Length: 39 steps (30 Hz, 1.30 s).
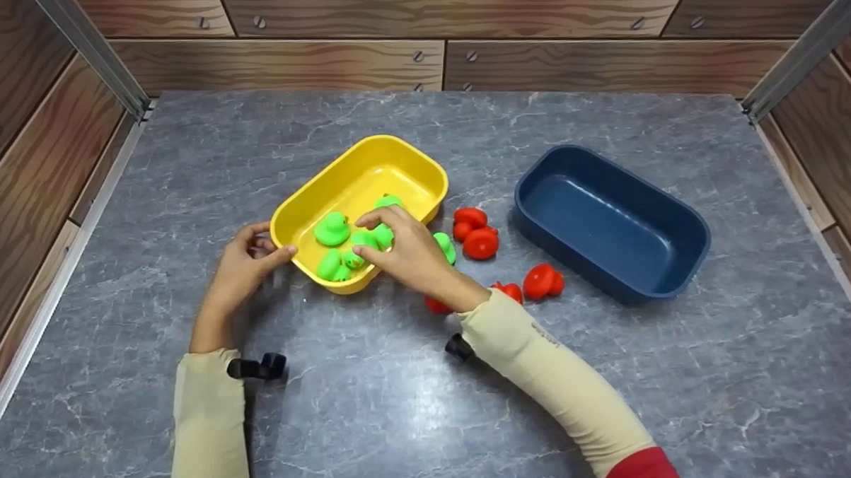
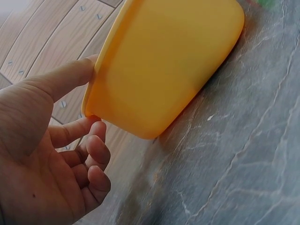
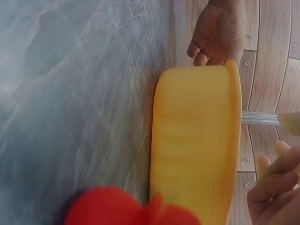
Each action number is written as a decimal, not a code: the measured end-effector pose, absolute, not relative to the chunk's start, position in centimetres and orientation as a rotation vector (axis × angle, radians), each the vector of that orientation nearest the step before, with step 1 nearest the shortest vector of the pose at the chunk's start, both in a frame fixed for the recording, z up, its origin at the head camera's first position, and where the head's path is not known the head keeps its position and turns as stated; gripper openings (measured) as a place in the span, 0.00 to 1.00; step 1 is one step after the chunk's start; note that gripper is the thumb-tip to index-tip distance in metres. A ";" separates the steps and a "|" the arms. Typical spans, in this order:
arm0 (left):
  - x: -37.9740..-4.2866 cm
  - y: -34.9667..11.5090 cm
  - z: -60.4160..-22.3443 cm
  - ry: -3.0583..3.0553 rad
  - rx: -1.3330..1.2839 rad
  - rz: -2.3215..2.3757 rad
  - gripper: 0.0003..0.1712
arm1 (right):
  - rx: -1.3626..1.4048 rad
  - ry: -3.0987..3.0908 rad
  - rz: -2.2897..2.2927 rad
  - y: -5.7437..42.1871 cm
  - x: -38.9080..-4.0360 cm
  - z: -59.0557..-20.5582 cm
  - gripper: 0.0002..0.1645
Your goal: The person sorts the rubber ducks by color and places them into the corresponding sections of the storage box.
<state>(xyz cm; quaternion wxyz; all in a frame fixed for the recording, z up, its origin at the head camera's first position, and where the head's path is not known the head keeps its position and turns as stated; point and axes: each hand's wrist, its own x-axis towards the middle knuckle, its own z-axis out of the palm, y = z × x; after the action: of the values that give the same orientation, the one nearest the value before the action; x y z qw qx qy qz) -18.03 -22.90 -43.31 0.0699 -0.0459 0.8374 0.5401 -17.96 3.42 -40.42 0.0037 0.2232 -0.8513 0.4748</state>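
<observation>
My left hand [image 1: 242,266] pinches the left end of a yellow tub [image 1: 377,180] by its rim. In the left wrist view, thumb and forefinger meet at that rim while the other fingers curl loosely below. Several green rubber ducks [image 1: 332,230] lie inside, toward the near left end. Over the tub's near side reaches my right hand [image 1: 412,253], its thumb and forefinger apart above the ducks. The right wrist view shows its relaxed fingers [image 3: 274,187] above the rim with nothing visible between them. Another green duck [image 1: 445,247] lies outside, partly behind this hand.
Several red rubber ducks [image 1: 481,244] lie on the grey marbled table [image 1: 375,410] between the two tubs, some partly hidden by my right forearm. A dark blue tub [image 1: 602,233] with nothing in it stands on the right. Wood-patterned walls [image 1: 460,11] enclose the back and sides.
</observation>
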 end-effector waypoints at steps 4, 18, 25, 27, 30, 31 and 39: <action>-18.0 -22.9 -43.3 2.520 -0.136 1.631 0.37 | 0.674 -2.714 1.477 4.3 -18.0 -40.2 0.20; -18.1 -23.0 -43.6 2.513 -0.132 1.652 0.37 | 0.631 -2.780 1.583 8.9 -19.4 -39.9 0.23; -18.1 -22.9 -43.6 2.498 -0.116 1.689 0.35 | 0.632 -2.824 1.530 10.6 -19.7 -40.1 0.24; -18.2 -22.9 -43.6 2.491 -0.116 1.697 0.36 | 0.631 -2.840 1.519 11.2 -19.8 -40.1 0.24; -18.2 -22.9 -43.6 2.482 -0.122 1.698 0.36 | 0.635 -2.864 1.502 11.9 -20.0 -40.1 0.24; -18.3 -22.9 -43.6 2.480 -0.125 1.696 0.36 | 0.632 -2.873 1.497 12.2 -20.1 -40.1 0.24; -18.2 -23.0 -43.6 2.494 -0.135 1.660 0.36 | 0.629 -2.991 1.466 13.9 -20.6 -40.3 0.24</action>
<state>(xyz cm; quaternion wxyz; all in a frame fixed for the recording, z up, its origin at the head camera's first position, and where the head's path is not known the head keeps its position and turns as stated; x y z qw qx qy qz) -18.18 -23.00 -43.57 0.0714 -0.0447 0.8295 0.5521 -20.59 13.86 -40.28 -0.1240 0.1841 -0.8755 0.4292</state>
